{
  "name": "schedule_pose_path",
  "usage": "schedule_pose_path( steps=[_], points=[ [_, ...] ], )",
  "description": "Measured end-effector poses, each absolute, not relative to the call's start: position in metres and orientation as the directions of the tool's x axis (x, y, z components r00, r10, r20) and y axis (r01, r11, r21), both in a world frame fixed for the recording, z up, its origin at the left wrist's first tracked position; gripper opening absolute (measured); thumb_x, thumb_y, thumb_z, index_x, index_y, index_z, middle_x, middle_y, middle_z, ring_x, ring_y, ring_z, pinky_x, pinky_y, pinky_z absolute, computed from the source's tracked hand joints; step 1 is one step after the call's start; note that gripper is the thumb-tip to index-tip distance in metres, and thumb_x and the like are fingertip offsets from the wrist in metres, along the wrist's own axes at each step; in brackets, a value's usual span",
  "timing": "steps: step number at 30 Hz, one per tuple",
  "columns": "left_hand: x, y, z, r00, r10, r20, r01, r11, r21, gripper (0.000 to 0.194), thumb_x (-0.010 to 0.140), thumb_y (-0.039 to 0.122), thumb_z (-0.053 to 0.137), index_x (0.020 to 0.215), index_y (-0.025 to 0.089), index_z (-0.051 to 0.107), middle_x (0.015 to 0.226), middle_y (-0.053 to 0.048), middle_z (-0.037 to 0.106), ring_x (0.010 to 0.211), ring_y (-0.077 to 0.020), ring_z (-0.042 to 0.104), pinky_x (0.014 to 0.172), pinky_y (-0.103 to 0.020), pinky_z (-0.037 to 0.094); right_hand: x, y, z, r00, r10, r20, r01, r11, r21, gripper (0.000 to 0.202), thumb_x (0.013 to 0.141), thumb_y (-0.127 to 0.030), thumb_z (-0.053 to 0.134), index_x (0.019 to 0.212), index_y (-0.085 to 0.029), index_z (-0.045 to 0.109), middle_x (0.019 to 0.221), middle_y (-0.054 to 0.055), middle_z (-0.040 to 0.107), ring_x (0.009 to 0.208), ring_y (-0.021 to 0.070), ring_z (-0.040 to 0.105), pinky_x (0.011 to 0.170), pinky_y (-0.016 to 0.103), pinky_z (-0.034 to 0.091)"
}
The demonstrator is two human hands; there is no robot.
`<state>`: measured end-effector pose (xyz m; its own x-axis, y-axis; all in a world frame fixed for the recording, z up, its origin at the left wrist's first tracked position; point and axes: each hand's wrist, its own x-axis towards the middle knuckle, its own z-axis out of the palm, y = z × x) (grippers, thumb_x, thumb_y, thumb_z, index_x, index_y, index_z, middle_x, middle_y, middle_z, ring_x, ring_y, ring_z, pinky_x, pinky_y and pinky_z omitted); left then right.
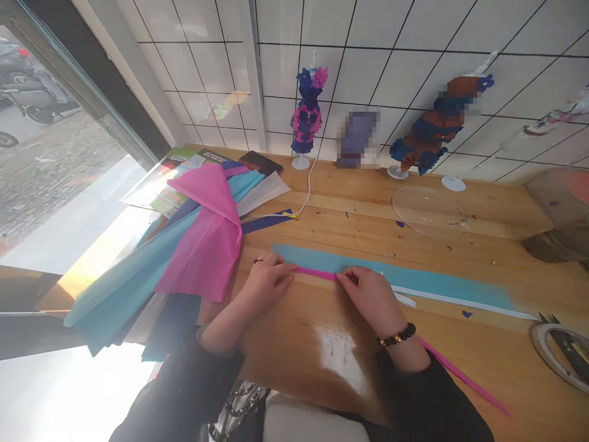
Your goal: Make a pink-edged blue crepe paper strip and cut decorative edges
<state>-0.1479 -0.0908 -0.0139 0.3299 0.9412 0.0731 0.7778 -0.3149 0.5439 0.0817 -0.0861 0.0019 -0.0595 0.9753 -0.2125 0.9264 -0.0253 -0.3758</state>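
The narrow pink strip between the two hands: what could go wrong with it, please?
The narrow pink strip, between the left hand and right hand, might crease or tear if pulled hard. It could also shift the flat light-blue band behind it. The pink length beside the black right sleeve might snag there.

Both hands' fingers (337, 276) on pink strip (317, 272).
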Motion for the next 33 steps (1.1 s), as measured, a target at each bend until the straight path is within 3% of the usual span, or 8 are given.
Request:
schedule_pose_path(
  steps=[25, 33],
  points=[
    [-0.1491, -0.0886, -0.0136, 0.338, 0.938, 0.079, 0.771, -0.324, 0.548, 0.025, 0.082, 0.027, 0.048, 0.098, 0.031, 0.067, 0.087, -0.004, 0.052, 0.085, -0.0175, 0.045, 0.076, -0.034, 0.037, 0.0837, -0.0832, 0.0016, -0.073, 0.971, -0.229, 0.911, -0.029, -0.411, 0.027, 0.083, -0.036, 0.041, 0.064, -0.020, 0.051, 0.066, 0.004, 0.061, 0.059, 0.0169, 0.052, 0.056, 0.028, 0.034],
    [-0.1492, -0.0891, -0.0189, 0.338, 0.934, 0.116, 0.761, -0.343, 0.550, 0.025, 0.084, 0.028, 0.047, 0.098, 0.032, 0.067, 0.086, -0.004, 0.052, 0.084, -0.0167, 0.045, 0.077, -0.034, 0.038, 0.0851, -0.0827, -0.0004, -0.010, 0.973, -0.231, 0.868, -0.106, -0.486, 0.021, 0.079, -0.036, 0.046, 0.067, -0.020, 0.052, 0.064, 0.002, 0.061, 0.060, 0.0164, 0.054, 0.055, 0.028, 0.035]
  ],
)
